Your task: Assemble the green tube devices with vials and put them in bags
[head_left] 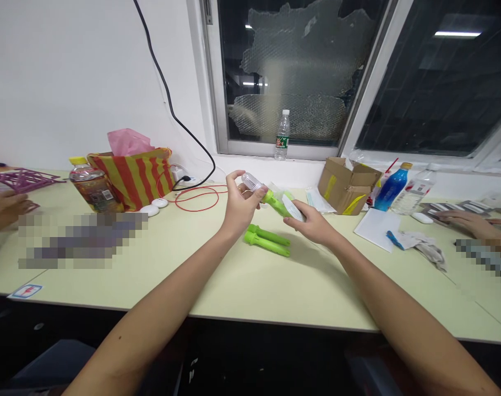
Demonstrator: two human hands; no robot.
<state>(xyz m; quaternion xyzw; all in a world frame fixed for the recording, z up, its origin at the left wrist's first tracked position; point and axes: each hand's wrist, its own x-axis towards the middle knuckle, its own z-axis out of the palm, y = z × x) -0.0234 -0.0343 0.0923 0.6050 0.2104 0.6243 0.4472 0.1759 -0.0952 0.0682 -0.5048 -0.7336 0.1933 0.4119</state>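
My left hand is closed around a clear, round-ended plastic cap, fingers and thumb on its sides. The cap sits at the upper left end of a bright green plastic tube, held tilted above the table. My right hand grips the tube's lower right end, partly hiding it. A flat white piece, perhaps paper or a label, shows by the right fingers. Just below my hands, two more green tubes lie side by side on the table.
Behind stand a cardboard box, a striped bag, a bottle of brown drink and a blue bottle. A red cable loops at the back. Gloves lie right. Other people's hands work at both sides.
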